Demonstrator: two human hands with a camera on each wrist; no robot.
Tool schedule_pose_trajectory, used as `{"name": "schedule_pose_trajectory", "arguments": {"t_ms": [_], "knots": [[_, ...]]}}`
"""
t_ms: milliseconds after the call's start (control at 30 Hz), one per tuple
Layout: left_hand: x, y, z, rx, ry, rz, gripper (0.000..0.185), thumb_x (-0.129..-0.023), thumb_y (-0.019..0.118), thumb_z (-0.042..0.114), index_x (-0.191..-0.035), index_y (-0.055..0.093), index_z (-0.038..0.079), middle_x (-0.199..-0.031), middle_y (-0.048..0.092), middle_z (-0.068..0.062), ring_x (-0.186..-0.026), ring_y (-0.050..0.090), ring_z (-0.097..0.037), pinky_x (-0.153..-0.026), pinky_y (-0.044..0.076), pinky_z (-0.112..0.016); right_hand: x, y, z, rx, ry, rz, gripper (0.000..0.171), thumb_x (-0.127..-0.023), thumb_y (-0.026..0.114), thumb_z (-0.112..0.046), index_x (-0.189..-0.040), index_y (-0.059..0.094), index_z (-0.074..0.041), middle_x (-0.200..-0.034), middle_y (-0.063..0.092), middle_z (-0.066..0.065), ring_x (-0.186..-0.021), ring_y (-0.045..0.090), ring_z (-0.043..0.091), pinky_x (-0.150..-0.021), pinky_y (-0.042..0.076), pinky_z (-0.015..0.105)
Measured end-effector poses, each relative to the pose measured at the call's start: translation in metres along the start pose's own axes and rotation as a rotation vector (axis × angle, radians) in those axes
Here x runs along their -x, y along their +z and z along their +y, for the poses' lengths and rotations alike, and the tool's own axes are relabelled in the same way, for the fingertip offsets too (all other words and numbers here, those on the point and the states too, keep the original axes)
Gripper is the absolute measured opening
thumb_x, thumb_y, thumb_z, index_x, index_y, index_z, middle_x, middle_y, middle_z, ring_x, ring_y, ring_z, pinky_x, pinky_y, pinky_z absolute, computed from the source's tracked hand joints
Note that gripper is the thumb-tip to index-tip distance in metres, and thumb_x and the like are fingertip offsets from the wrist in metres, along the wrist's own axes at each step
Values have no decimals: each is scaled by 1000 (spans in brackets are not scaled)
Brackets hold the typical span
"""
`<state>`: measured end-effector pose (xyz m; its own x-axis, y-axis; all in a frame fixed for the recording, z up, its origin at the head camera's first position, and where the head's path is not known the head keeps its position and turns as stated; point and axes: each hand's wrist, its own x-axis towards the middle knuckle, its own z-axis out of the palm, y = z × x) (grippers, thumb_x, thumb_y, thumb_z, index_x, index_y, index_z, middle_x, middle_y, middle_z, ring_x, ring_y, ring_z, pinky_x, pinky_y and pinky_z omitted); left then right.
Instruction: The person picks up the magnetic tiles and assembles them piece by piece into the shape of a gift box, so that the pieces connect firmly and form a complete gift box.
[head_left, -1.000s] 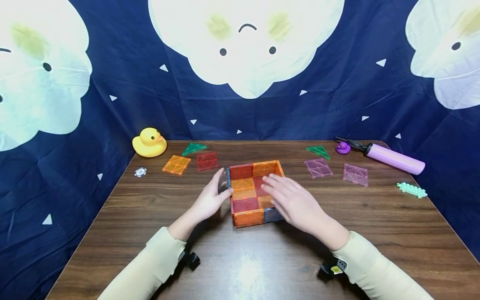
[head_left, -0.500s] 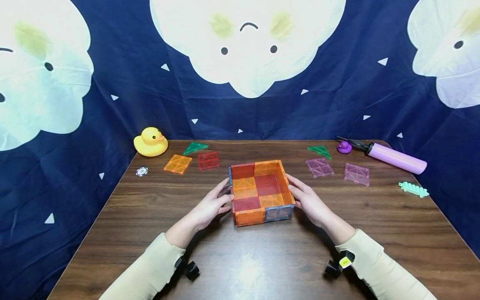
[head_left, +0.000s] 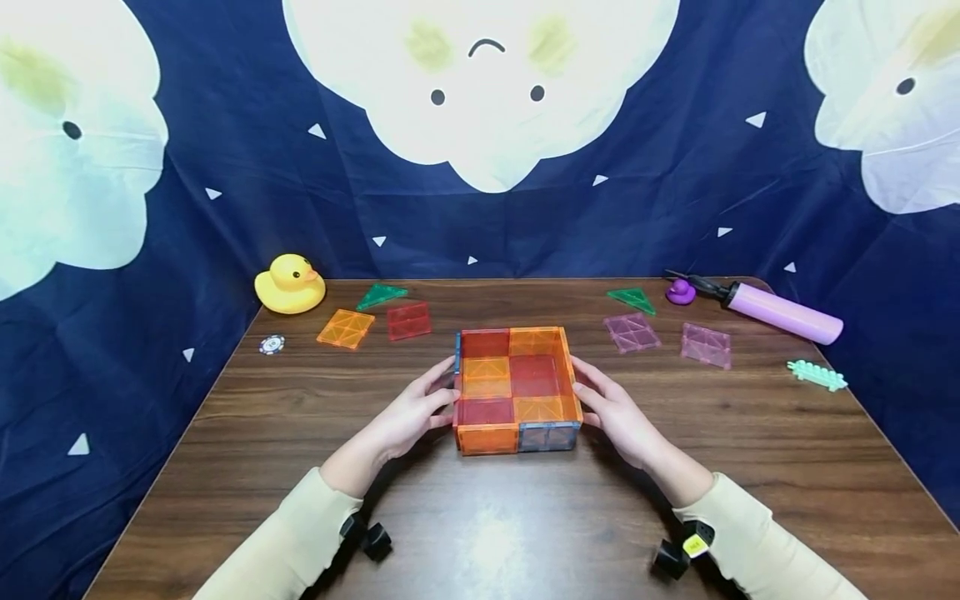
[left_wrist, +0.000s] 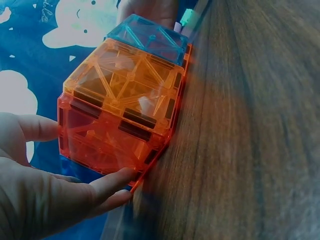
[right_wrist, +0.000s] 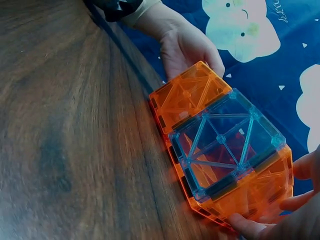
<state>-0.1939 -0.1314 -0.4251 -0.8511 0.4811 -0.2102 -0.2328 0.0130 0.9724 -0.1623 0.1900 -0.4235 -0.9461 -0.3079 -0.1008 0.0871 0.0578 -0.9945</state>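
Note:
A roofless box of translucent magnetic tiles [head_left: 487,439], with red, orange and blue walls and a red-and-orange checkered floor, stands mid-table between both hands. My left hand [head_left: 405,417] touches its left wall. In the left wrist view, that hand's thumb and fingertips [left_wrist: 120,182] lie against the red tile [left_wrist: 95,137]. On the opposite side my right hand [head_left: 617,415] presses its extended fingers to the orange wall. The right wrist view shows a blue tile [right_wrist: 222,137] at the front corner and the right fingertips [right_wrist: 245,225] low on the wall beside it.
Back left on the table [head_left: 300,533] are a yellow rubber duck [head_left: 290,286], a poker chip [head_left: 272,344] and loose orange, red and green tiles. Purple and green tiles, a small purple duck [head_left: 681,292], a lilac hand pump [head_left: 783,312] and a mint toy [head_left: 816,375] lie right.
My right hand has come down from over the box to its right wall. The box has turned slightly, its front wall now straighter to me. My left hand has stayed at the left wall.

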Motion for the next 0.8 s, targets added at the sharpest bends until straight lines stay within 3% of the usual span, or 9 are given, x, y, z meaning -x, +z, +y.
{"name": "schedule_pose_trajectory", "arguments": {"t_ms": [100, 200, 367, 433, 500, 633, 800], "knots": [[2, 0, 0, 0, 0, 8, 68, -104, 46, 7, -163, 14, 7, -163, 20, -26, -144, 33, -41, -112, 36, -55, -1, -2, 0, 24, -28, -8, 55, -111, 41, -17, -160, 23, 2, -155, 35, 32, -133, 47, 46, -104, 47, 49], [2, 0, -1, -12, 2, 23, 67, -103, 48, 7, -162, 16, 5, -163, 21, -26, -144, 34, -41, -112, 37, -54, -7, -11, 2, 123, -87, 5, 49, -110, 44, -15, -153, 35, 6, -147, 45, 33, -127, 53, 45, -98, 52, 45], [-1, 0, 0, -35, 2, 56, 70, -100, 52, 10, -161, 19, 4, -163, 22, -26, -142, 38, -41, -113, 36, -53, -27, -54, 4, 561, -332, 3, 37, -101, 61, -5, -137, 57, 3, -135, 60, 22, -122, 58, 38, -102, 48, 50], [-2, 1, 0, -38, 0, 71, 71, -99, 53, 10, -161, 19, 4, -163, 23, -26, -140, 41, -41, -113, 36, -53, -36, -76, 4, 739, -450, -22, 41, -95, 68, 0, -135, 60, 1, -136, 60, 20, -127, 55, 37, -106, 43, 54], [-2, 2, 0, -39, -2, 83, 70, -99, 52, 10, -161, 20, 4, -163, 23, -26, -140, 41, -41, -112, 37, -54, -45, -97, 5, 841, -524, -59, 48, -89, 72, 5, -135, 60, 2, -139, 57, 21, -132, 49, 40, -109, 37, 57], [-3, 4, -1, -33, -4, 95, 69, -100, 51, 10, -161, 20, 4, -163, 24, -26, -139, 42, -41, -112, 37, -55, -59, -130, 10, 950, -531, -81, 61, -82, 73, 6, -140, 55, 5, -145, 50, 26, -138, 40, 45, -112, 30, 59], [-3, 4, -2, -28, -12, 100, 68, -101, 51, 11, -162, 21, 6, -163, 24, -25, -140, 41, -40, -112, 37, -56, -70, -150, 17, 1012, -443, -92, 67, -82, 71, 3, -145, 47, 7, -150, 41, 32, -142, 30, 53, -112, 24, 69]]}}
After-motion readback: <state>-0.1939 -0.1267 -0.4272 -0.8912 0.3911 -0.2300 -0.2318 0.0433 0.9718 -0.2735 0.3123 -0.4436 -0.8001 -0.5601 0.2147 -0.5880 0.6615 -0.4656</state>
